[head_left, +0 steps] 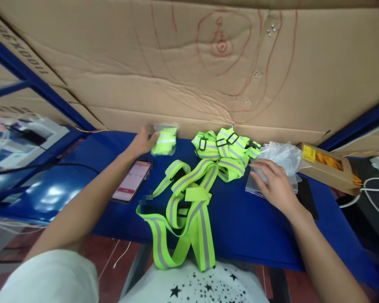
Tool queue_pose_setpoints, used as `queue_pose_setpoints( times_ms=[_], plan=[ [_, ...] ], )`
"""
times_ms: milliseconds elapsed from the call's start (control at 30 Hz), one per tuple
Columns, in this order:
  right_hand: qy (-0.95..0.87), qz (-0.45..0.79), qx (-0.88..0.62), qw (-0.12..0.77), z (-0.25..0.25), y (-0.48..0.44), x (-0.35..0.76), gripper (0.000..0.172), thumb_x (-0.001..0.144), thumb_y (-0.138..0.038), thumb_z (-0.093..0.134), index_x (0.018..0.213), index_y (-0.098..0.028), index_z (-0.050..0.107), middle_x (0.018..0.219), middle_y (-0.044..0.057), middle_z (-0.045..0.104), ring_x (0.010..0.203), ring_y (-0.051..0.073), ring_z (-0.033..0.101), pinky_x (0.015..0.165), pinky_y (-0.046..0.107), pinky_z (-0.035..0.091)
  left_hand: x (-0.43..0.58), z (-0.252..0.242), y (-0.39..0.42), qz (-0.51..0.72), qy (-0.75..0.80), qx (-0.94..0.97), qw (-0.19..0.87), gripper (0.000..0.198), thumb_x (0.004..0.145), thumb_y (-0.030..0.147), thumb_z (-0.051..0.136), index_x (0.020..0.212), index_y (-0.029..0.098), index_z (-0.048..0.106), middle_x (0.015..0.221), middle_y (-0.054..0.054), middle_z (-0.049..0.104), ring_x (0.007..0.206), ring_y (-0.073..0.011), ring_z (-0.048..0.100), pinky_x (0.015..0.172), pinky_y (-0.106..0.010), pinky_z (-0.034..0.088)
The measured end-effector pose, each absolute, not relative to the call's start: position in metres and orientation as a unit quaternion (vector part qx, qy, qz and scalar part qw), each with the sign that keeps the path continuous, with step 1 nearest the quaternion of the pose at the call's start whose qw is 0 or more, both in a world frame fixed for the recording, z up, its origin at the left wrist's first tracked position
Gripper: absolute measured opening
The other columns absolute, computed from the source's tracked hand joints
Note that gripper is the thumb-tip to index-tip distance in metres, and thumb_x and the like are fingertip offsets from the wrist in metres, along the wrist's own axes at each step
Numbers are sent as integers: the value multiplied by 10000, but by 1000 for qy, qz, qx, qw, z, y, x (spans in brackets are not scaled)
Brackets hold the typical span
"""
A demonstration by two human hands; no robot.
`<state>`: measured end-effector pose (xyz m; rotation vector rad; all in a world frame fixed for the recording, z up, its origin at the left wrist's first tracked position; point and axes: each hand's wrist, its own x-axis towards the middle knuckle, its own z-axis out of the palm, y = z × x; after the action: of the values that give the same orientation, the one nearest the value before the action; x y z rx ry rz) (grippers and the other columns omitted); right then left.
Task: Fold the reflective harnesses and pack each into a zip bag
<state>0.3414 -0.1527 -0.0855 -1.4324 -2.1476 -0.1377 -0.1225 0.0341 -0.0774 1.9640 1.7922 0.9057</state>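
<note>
Where the space beyond both my hands ends, a big cardboard panel [113,54] stands, with red curves drawn on it. Under my hands spreads the blue table [240,227]. Between them, and nearer to my body, lies a loose yellow-green harness [197,194] with grey stripes, hanging over the table edge toward me. A bunched harness [230,155] with black buckles rests just left of my right fingers. To the right of that hand is an open-windowed carton [322,172]. My right hand [271,185] is half open, thumb apart from the bent fingers, touching the clear plastic bags [279,153]. A lit phone [131,181] lies below my left hand [143,141], which is blurred; its thumb is at the edge of a small bagged packet [166,143], but I cannot tell if it grips.
</note>
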Motion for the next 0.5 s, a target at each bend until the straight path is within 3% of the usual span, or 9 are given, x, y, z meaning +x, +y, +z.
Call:
queue_pose_setpoints(
  times_ms=[67, 133, 200, 267, 333, 400, 500],
  plan=[
    [-782, -69, -551, 282, -86, -152, 350, 273, 1067, -328, 523, 1262, -208, 673, 1293, 93, 685, 1235, 288, 654, 1028, 445, 506, -122, -79, 27, 299, 642, 692, 137, 716, 1004, 484, 571, 1504, 8, 382, 1480, -305, 548, 1392, -438, 538, 1166, -626, 416],
    [-765, -88, -572, 284, -84, -153, 357, 273, 1067, -307, 509, 1249, -200, 682, 1273, 90, 698, 1219, 289, 659, 1018, 434, 499, -118, -75, 8, 274, 633, 712, 132, 693, 1024, 496, 526, 1512, 19, 408, 1515, -269, 536, 1380, -415, 552, 1165, -580, 442],
    [-754, -100, -588, 273, -83, -153, 360, 273, 1067, -287, 494, 1228, -199, 696, 1239, 80, 716, 1171, 288, 674, 992, 428, 492, -112, -67, -23, 246, 599, 748, 147, 664, 1032, 544, 489, 1511, 84, 468, 1518, -199, 566, 1324, -361, 611, 1145, -514, 493],
    [-754, -100, -595, 258, -84, -154, 360, 280, 1069, -280, 479, 1214, -203, 707, 1211, 70, 731, 1117, 279, 686, 965, 420, 487, -108, -57, -66, 204, 546, 794, 176, 620, 1012, 602, 517, 1496, 215, 542, 1503, -111, 614, 1340, -320, 620, 1203, -486, 461],
    [-762, -91, -595, 237, -86, -155, 361, 291, 1072, -292, 475, 1224, -208, 709, 1220, 73, 734, 1114, 276, 685, 963, 422, 485, -105, -50, -113, 110, 425, 874, 211, 759, 974, 624, 596, 1625, 304, 374, 1681, -102, 416, 1532, -348, 433, 1270, -529, 379],
    [-778, -74, -588, 208, -90, -155, 364, 298, 1061, -329, 514, 1265, -214, 699, 1278, 88, 717, 1173, 291, 673, 996, 449, 481, -101, -51, -157, 36, 376, 898, 225, 1079, 816, 658, 789, 1681, 367, 213, 1771, -113, 181, 1606, -407, 275, 1237, -573, 420],
    [-801, -44, -570, 179, -92, -154, 371, 337, 1021, -396, 608, 1301, -225, 688, 1364, 115, 674, 1256, 330, 648, 1040, 520, 475, -87, -71, -197, 7, 370, 908, 197, 1229, 682, 571, 927, 1673, 398, 221, 1783, -131, 68, 1612, -483, 188, 1196, -702, 403]
  ],
)
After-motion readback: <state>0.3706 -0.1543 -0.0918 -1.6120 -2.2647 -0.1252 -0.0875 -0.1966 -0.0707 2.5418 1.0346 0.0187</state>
